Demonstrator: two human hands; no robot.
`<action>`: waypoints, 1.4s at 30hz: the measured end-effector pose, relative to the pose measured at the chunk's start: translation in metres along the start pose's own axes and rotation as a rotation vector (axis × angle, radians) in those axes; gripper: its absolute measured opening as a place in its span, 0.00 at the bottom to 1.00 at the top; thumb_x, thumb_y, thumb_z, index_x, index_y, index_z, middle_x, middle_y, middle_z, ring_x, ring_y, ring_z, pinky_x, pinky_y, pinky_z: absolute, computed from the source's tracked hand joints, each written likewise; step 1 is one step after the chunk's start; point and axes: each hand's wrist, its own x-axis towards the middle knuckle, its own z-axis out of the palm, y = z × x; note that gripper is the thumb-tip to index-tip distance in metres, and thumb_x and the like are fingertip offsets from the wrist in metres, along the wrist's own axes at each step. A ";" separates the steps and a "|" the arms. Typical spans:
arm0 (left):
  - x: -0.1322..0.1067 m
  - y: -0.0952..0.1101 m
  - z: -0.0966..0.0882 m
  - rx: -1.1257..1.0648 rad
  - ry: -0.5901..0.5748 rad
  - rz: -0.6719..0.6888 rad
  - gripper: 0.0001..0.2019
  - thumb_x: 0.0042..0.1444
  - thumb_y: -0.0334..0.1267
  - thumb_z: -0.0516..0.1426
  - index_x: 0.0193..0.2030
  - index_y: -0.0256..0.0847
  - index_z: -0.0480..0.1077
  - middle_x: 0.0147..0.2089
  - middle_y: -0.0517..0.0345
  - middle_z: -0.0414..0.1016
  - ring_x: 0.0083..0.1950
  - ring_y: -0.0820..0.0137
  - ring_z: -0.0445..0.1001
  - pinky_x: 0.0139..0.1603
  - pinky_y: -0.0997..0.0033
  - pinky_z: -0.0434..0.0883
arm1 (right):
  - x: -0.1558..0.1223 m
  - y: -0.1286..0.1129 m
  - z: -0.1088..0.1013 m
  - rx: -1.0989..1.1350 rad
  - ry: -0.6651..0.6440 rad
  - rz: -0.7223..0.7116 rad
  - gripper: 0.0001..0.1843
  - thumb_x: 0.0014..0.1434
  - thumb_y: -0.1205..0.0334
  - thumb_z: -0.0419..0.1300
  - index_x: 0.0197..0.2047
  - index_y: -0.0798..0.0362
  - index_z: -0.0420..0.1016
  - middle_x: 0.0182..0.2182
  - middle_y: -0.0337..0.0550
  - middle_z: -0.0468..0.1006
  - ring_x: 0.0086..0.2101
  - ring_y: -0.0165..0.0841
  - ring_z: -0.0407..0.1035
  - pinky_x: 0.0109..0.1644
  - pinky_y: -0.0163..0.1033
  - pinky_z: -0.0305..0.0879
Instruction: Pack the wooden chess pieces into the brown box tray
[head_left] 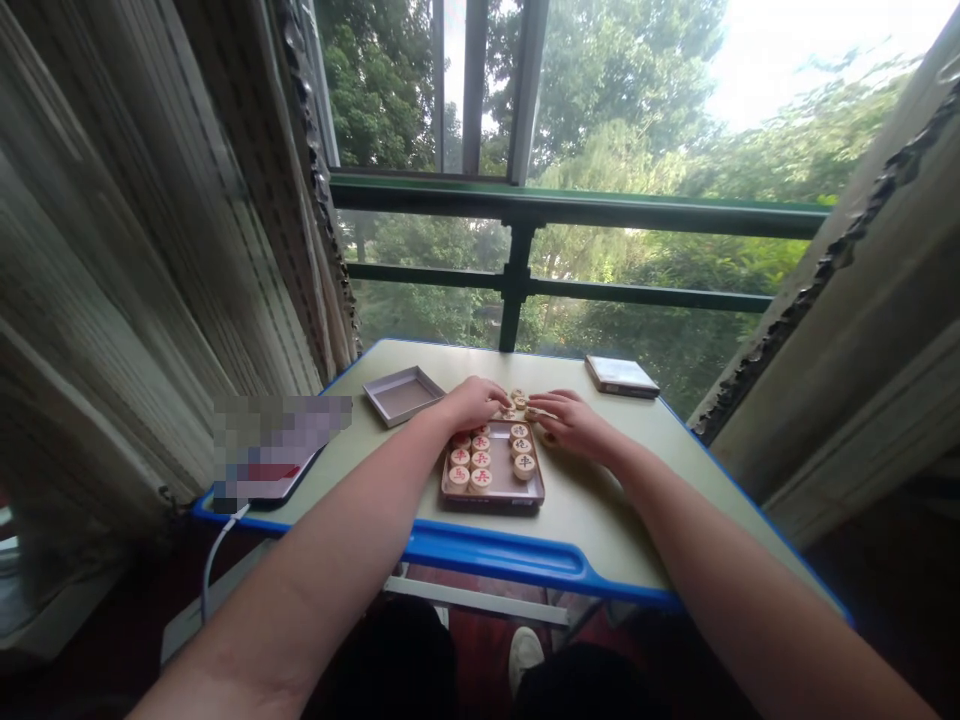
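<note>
A shallow brown tray (531, 492) sits in the middle of the small table (600, 520) and holds several round wooden chess pieces (481, 460) with red and dark characters. A few loose chess pieces (517, 400) lie just beyond the tray. My left hand (472, 402) rests at the tray's far left corner, fingers curled over loose pieces; what it grips is hidden. My right hand (571, 420) lies at the far right corner with fingers stretched toward the loose pieces.
An empty grey box lid (403, 394) lies at the table's left. A flat closed box (621, 376) sits at the far right corner. A phone (270, 470) with a white cable lies at the left edge. Curtains hang on both sides; a window railing stands behind.
</note>
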 end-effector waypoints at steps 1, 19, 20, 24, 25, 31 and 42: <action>0.001 -0.001 0.000 -0.018 -0.024 0.005 0.17 0.47 0.30 0.49 0.38 0.40 0.77 0.46 0.58 0.76 0.47 0.70 0.71 0.53 0.76 0.64 | 0.001 0.001 0.002 -0.001 -0.012 -0.012 0.20 0.61 0.57 0.46 0.52 0.49 0.71 0.51 0.43 0.72 0.52 0.39 0.60 0.57 0.48 0.53; 0.001 -0.006 -0.004 0.160 0.093 -0.188 0.21 0.44 0.26 0.50 0.45 0.39 0.75 0.49 0.52 0.74 0.50 0.65 0.70 0.51 0.74 0.65 | 0.000 0.003 -0.002 -0.109 -0.007 0.112 0.19 0.60 0.56 0.46 0.44 0.53 0.74 0.46 0.46 0.75 0.47 0.39 0.63 0.54 0.44 0.54; 0.000 -0.006 -0.004 0.161 0.068 -0.219 0.21 0.44 0.26 0.51 0.44 0.40 0.75 0.48 0.52 0.75 0.48 0.65 0.71 0.49 0.75 0.66 | -0.001 0.003 -0.003 -0.105 -0.003 0.131 0.18 0.60 0.57 0.47 0.43 0.53 0.75 0.45 0.45 0.75 0.47 0.39 0.62 0.54 0.44 0.55; -0.002 -0.005 -0.005 0.126 0.000 -0.297 0.23 0.43 0.24 0.52 0.47 0.41 0.74 0.43 0.51 0.76 0.41 0.66 0.74 0.38 0.76 0.68 | -0.001 0.005 -0.003 -0.048 0.000 0.138 0.15 0.55 0.62 0.52 0.43 0.52 0.75 0.45 0.44 0.75 0.47 0.40 0.63 0.54 0.44 0.56; -0.002 -0.005 -0.005 0.110 0.010 -0.310 0.24 0.42 0.23 0.52 0.47 0.40 0.73 0.43 0.50 0.76 0.41 0.67 0.74 0.37 0.77 0.68 | -0.001 0.005 -0.002 -0.032 0.000 0.121 0.15 0.54 0.63 0.53 0.43 0.52 0.75 0.45 0.43 0.75 0.47 0.40 0.63 0.54 0.44 0.56; -0.001 -0.006 -0.008 0.058 0.117 -0.335 0.20 0.42 0.23 0.53 0.43 0.37 0.75 0.43 0.51 0.76 0.44 0.67 0.73 0.43 0.76 0.67 | -0.001 0.008 0.001 0.007 0.051 0.044 0.13 0.54 0.63 0.55 0.41 0.49 0.78 0.46 0.44 0.75 0.46 0.40 0.64 0.54 0.47 0.57; 0.000 -0.004 -0.009 -0.036 0.043 -0.367 0.16 0.38 0.23 0.51 0.30 0.39 0.78 0.32 0.54 0.78 0.36 0.68 0.74 0.38 0.76 0.68 | 0.001 0.003 0.008 0.040 0.048 -0.067 0.26 0.52 0.76 0.49 0.47 0.44 0.75 0.50 0.40 0.72 0.48 0.38 0.60 0.53 0.47 0.59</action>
